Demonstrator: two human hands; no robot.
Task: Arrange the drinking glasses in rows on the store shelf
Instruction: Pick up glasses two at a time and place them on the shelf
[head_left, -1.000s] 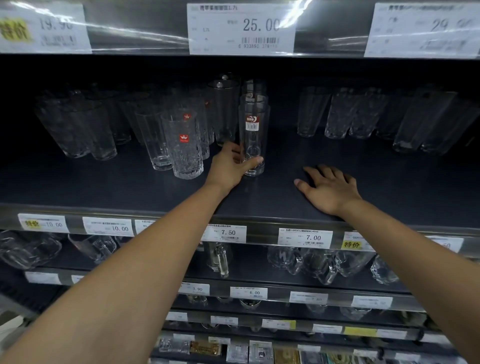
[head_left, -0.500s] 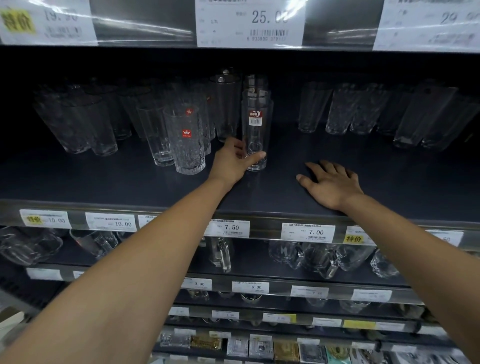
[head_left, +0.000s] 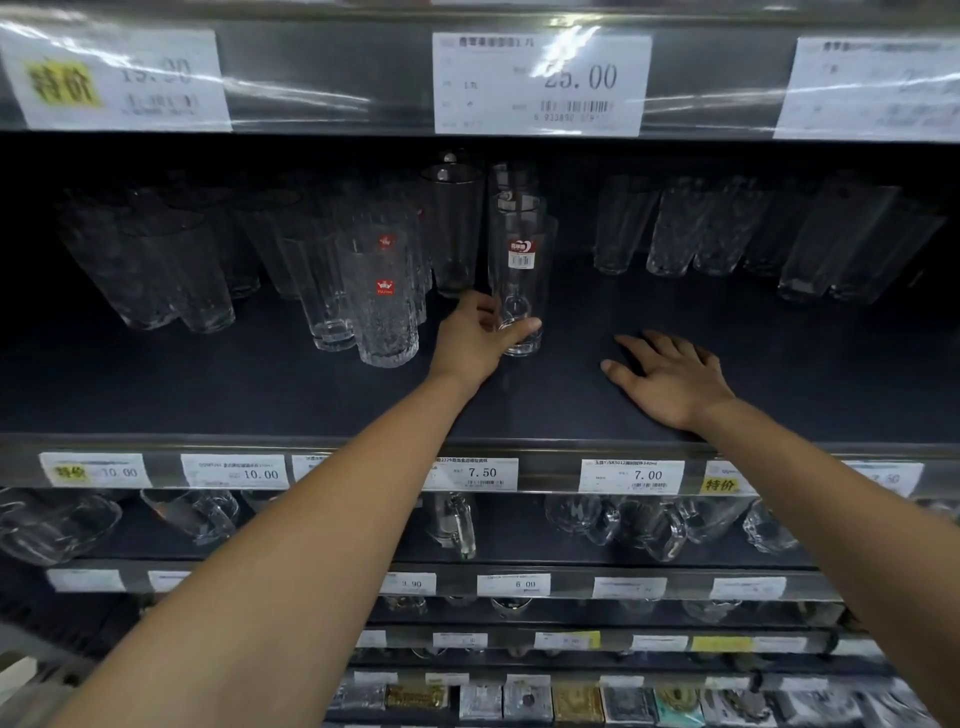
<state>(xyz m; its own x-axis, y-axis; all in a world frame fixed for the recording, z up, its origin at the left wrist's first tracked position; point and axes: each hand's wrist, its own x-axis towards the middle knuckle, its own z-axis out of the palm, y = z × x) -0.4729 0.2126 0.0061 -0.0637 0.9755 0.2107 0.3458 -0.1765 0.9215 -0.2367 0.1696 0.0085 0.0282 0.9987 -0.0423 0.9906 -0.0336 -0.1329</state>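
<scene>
A tall clear glass with a red label (head_left: 521, 270) stands upright on the dark shelf (head_left: 571, 405), first in a line of like glasses running to the back. My left hand (head_left: 475, 343) grips it near the base, thumb across the front. A textured glass with red stickers (head_left: 387, 306) stands just left of that hand, with plain glasses (head_left: 322, 291) behind it. More glasses (head_left: 145, 270) crowd the far left, and a row of patterned glasses (head_left: 675, 228) stands at the back right. My right hand (head_left: 670, 376) rests flat on the shelf, fingers spread.
The upper shelf edge with price tags (head_left: 540, 83) hangs low over the glasses. Price labels (head_left: 631, 475) line the front rail. Glass mugs (head_left: 644, 525) fill the shelf below, and small packaged goods (head_left: 524, 701) lie lower down.
The glass and my left hand have stayed in place on the shelf. My right hand has not moved. The view has shifted slightly downward.
</scene>
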